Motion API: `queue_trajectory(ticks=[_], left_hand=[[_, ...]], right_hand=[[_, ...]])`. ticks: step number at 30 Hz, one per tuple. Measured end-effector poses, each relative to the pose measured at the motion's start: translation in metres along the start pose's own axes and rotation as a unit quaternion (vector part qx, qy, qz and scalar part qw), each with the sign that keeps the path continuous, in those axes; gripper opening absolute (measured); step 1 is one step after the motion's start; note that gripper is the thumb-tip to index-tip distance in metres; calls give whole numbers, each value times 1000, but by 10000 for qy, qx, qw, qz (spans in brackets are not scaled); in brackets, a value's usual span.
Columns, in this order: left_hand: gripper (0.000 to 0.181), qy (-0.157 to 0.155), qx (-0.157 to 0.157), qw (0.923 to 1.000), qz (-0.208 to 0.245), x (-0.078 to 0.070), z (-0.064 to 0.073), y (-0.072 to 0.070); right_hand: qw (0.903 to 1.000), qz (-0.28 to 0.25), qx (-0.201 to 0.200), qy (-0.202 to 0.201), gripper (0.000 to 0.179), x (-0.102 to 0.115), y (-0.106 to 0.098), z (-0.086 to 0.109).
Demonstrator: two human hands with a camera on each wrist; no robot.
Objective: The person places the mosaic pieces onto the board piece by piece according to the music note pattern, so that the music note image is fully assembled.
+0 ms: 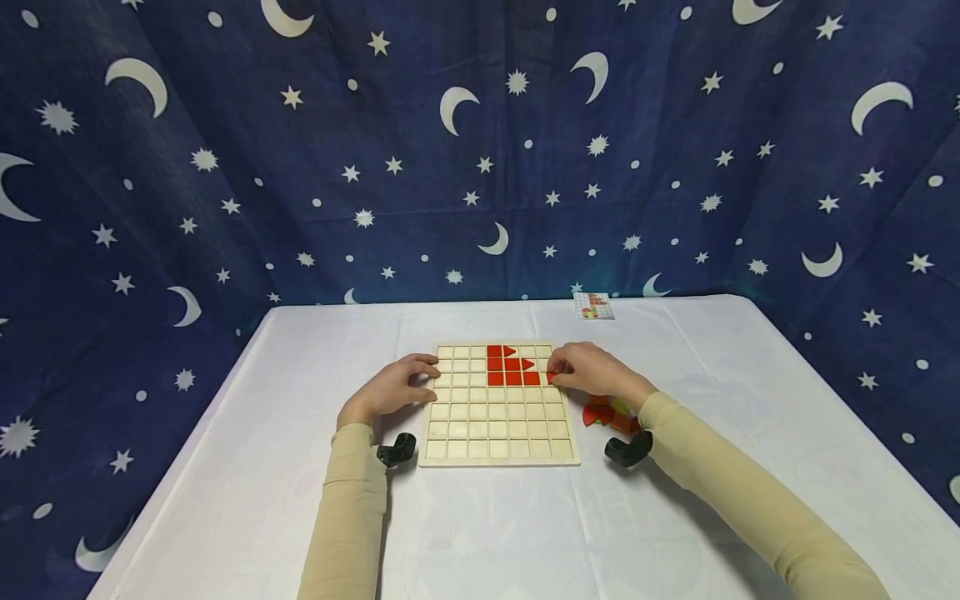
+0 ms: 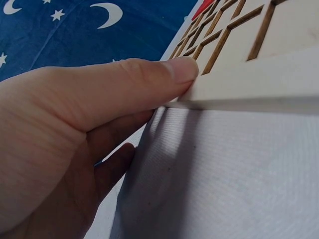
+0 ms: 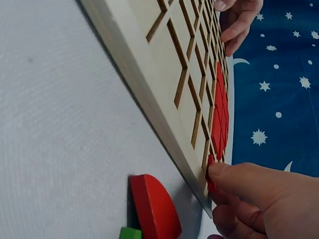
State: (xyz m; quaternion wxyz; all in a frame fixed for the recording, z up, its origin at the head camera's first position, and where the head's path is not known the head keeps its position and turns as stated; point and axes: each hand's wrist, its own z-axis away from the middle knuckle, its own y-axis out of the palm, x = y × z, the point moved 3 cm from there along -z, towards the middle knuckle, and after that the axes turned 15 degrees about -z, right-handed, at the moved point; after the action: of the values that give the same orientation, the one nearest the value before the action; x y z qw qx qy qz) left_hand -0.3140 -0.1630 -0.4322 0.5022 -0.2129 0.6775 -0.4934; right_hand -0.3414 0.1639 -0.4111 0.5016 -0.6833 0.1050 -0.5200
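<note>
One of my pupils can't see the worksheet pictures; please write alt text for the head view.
A person's right hand pinches a red piece at the right side of a wooden grid board, while the left hand touches its left edge. Red squares and triangles sit in its far rows; loose pieces lie to its right, a small card farther back.

Between your left hand (image 1: 393,387) and right hand (image 1: 592,369) you have a way over the board (image 1: 477,412), above bare cells on the near side of your fingertips. Red tiles (image 1: 513,365) fill cells just left of your right fingertips, which block the board's right rim with a pinched red piece (image 1: 552,378). Nearer you than those fingers, loose pieces (image 1: 597,414) crowd beside the board, partly hidden by your wrist. Beyond them, the cloth (image 1: 645,333) gives passage, with a card (image 1: 594,307) near its far edge.
</note>
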Motion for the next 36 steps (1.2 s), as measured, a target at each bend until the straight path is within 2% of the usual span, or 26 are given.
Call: queue_trajectory(ticks=[11, 23, 31, 36], left_hand=[[38, -63, 7, 10000, 11, -1, -1, -1], [38, -51, 6, 10000, 11, -1, 0, -1], [38, -79, 31, 10000, -3, 0, -1, 0], [38, -45, 17, 10000, 6, 0, -1, 0]], right_hand=[[10000, -49, -9, 8, 12, 0, 4, -6], [9999, -146, -38, 49, 14, 2, 3, -4], [9992, -185, -275, 218, 20, -4, -13, 14], [9979, -176, -262, 558, 23, -18, -25, 35]])
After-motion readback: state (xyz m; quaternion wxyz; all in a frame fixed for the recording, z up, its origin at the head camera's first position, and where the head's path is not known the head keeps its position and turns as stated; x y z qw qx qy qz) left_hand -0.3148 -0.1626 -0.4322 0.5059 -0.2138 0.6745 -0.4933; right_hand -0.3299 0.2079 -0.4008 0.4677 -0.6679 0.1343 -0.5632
